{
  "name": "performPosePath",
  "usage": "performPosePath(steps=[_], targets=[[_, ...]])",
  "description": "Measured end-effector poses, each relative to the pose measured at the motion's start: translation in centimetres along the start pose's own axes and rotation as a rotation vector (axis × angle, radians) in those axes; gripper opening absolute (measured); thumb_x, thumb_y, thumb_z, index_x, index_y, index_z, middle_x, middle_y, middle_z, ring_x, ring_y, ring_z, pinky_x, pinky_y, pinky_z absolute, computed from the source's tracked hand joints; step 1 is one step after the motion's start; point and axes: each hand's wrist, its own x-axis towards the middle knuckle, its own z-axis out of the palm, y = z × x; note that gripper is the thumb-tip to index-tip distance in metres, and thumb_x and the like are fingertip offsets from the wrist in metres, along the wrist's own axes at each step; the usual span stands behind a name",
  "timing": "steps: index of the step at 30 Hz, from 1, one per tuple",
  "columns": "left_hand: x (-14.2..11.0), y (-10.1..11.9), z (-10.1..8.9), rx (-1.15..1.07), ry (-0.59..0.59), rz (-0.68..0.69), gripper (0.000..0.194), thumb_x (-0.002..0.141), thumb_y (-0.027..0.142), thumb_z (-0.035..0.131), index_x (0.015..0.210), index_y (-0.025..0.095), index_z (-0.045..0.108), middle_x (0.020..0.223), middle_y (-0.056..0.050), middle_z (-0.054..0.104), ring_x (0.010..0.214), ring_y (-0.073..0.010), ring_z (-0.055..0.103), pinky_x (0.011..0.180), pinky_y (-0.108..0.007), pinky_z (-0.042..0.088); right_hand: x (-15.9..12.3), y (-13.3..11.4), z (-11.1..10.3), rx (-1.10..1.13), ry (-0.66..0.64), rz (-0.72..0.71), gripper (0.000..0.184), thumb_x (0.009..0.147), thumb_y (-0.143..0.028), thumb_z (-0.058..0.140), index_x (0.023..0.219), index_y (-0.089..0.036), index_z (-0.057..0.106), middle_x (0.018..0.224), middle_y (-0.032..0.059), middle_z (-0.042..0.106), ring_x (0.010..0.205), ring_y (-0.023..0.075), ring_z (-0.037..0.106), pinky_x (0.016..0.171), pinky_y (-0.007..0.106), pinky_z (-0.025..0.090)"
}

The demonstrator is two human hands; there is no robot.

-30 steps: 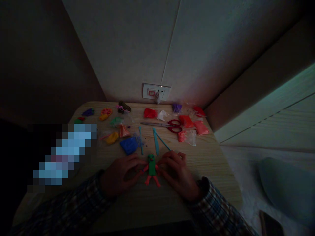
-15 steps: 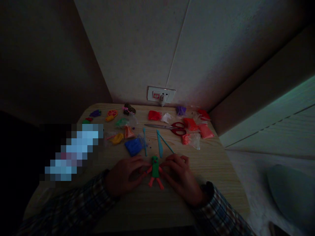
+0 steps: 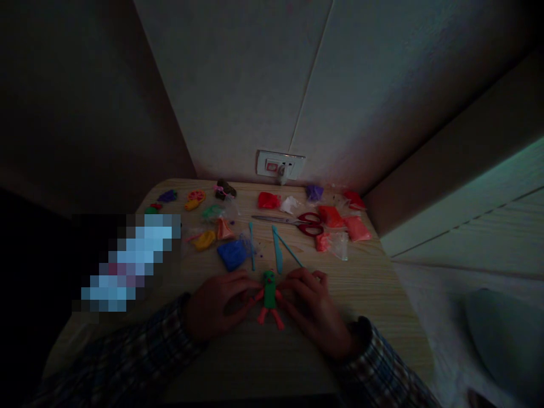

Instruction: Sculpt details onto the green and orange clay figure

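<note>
A small clay figure (image 3: 269, 294) with a green body and head and red arms and legs lies flat on the wooden table (image 3: 238, 357). My left hand (image 3: 216, 303) rests on the table at its left, fingertips pinched on the figure's left arm. My right hand (image 3: 312, 309) lies at its right, fingertips closed on the other arm. Both sleeves are plaid. The light is very dim.
Behind the figure lie blue modelling tools (image 3: 277, 256), a blue clay bag (image 3: 233, 253), red-handled scissors (image 3: 297, 222), red clay bags (image 3: 344, 224), and small clay shapes (image 3: 195, 198) at the back left. A wall socket (image 3: 279, 164) sits above the table's far edge. A blurred patch covers the left.
The view has shifted slightly, so everything sits a little further right in the picture. Both hands stay at the clay figure's sides.
</note>
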Motion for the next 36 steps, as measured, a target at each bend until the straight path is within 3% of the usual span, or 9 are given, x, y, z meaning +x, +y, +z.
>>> performPosePath(steps=[15,36], targets=[[-0.13,0.22,-0.29,0.022,-0.025,0.025,0.028,0.087,0.022,0.053,0.112,0.017,0.065,0.092,-0.006,0.066,0.070,-0.0144,0.061,0.063,-0.025,0.046,0.01,-0.06,-0.02,-0.021,0.011,-0.009,0.012,0.096,-0.028,0.053,0.102,-0.024,0.063,0.096,0.0046,0.065,0.092,0.0219,0.062,0.085,0.041,0.037],[-0.09,0.23,-0.24,0.021,-0.009,0.011,0.026,0.089,0.022,0.052,0.110,0.016,0.067,0.086,-0.005,0.065,0.068,-0.0149,0.060,0.062,-0.025,0.046,0.10,-0.06,-0.18,-0.013,0.003,-0.024,0.011,0.095,-0.024,0.055,0.102,-0.024,0.063,0.096,0.0043,0.066,0.092,0.0218,0.062,0.083,0.040,0.037]])
